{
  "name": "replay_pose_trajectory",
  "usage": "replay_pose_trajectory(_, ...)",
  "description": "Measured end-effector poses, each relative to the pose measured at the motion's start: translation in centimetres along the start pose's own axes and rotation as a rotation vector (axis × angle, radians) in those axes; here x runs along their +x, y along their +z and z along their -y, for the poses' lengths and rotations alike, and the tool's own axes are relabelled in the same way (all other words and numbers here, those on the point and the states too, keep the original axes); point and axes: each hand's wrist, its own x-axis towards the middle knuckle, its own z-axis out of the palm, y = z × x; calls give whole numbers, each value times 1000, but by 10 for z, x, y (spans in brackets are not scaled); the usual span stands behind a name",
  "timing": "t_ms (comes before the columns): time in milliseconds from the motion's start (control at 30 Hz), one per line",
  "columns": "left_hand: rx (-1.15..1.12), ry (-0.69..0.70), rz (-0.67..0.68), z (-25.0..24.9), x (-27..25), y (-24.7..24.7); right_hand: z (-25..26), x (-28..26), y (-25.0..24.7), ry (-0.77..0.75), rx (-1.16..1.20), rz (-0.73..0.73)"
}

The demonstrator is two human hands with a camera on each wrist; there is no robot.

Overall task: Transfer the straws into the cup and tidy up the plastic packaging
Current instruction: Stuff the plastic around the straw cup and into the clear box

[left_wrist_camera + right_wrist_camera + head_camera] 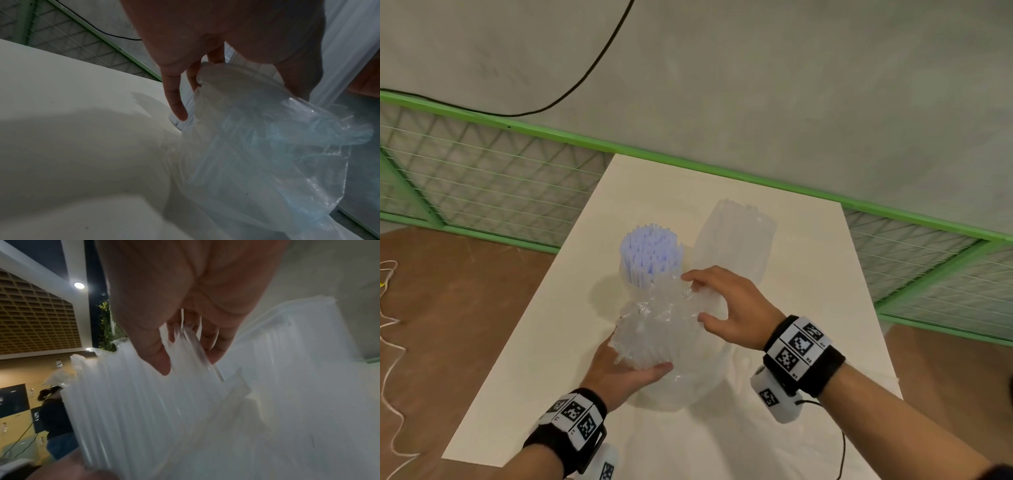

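A clear cup (632, 281) packed with upright blue-white straws (650, 253) stands mid-table. In front of it I hold a bundle of clear straws (654, 339) still wrapped in crinkled plastic packaging (671, 308). My left hand (628, 368) grips the bundle's near end from below, thumb across it; the left wrist view shows its fingers (176, 105) round the bagged bundle (246, 129). My right hand (693, 296) is at the bundle's far end. In the right wrist view the right hand (189, 361) pinches a few straws (193, 344) between thumb and fingers.
A second clear bag of straws (736, 240) stands behind the cup, to its right. The white table (808, 274) ends at a green mesh fence (688, 164). A black cable (592, 68) runs along the wall. A person (53, 418) stands far off.
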Motion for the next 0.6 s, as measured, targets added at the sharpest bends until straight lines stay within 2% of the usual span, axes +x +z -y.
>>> replay_pose_trajectory(200,16,10,-2,-1,-3,0,-1,-7,12,40,62,-200)
replay_pose_trajectory(600,59,-22,-10,-2,-5,2,8,-11,34,154,162,-414)
